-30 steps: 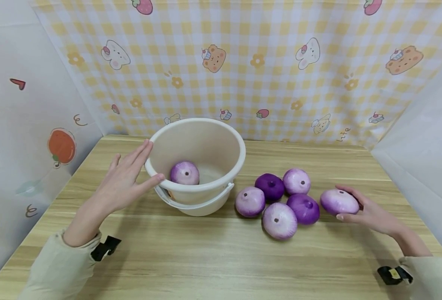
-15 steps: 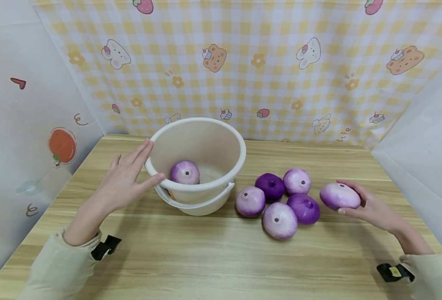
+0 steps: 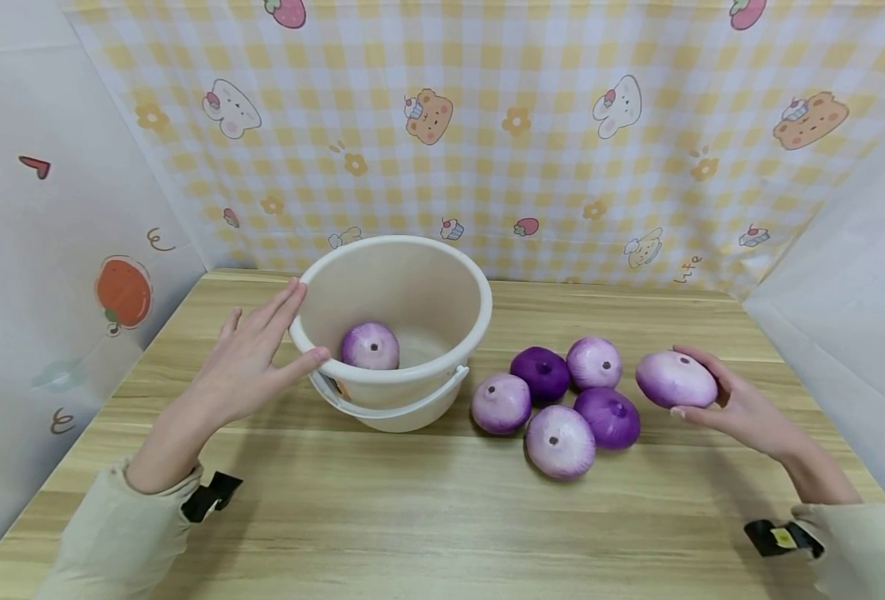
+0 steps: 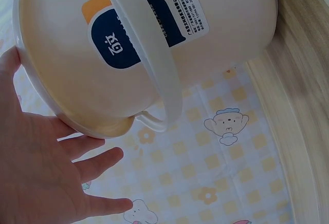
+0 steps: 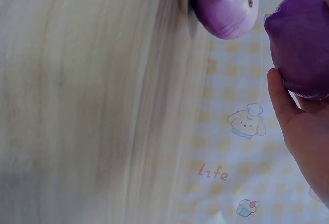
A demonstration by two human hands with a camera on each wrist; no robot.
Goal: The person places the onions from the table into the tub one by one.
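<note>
My left hand (image 3: pixel 251 362) rests against the left rim of a cream bucket (image 3: pixel 401 392), thumb at the front and straight fingers at the side. In the left wrist view those fingers (image 4: pixel 97 165) are spread, some touching the rim. One purple onion (image 3: pixel 370 346) sits on the bucket's floor. At the right, my right hand (image 3: pixel 742 412) grips another purple and white onion (image 3: pixel 675 379) between thumb and fingers, raised off the table. The right wrist view shows the purple underside of this held onion (image 5: pixel 300 44); most of the fingers are hidden there.
Several onions lie clustered between the bucket and my right hand, among them a dark purple onion (image 3: pixel 540 375) and a pale onion (image 3: pixel 560 442). The bucket's handle (image 3: pixel 405 411) hangs down in front. A checked cloth (image 3: pixel 487 150) hangs behind the wooden table (image 3: pixel 412 533).
My right hand has lifted the onion off the table and shifted it slightly to the left. The left hand and the bucket have stayed in place.
</note>
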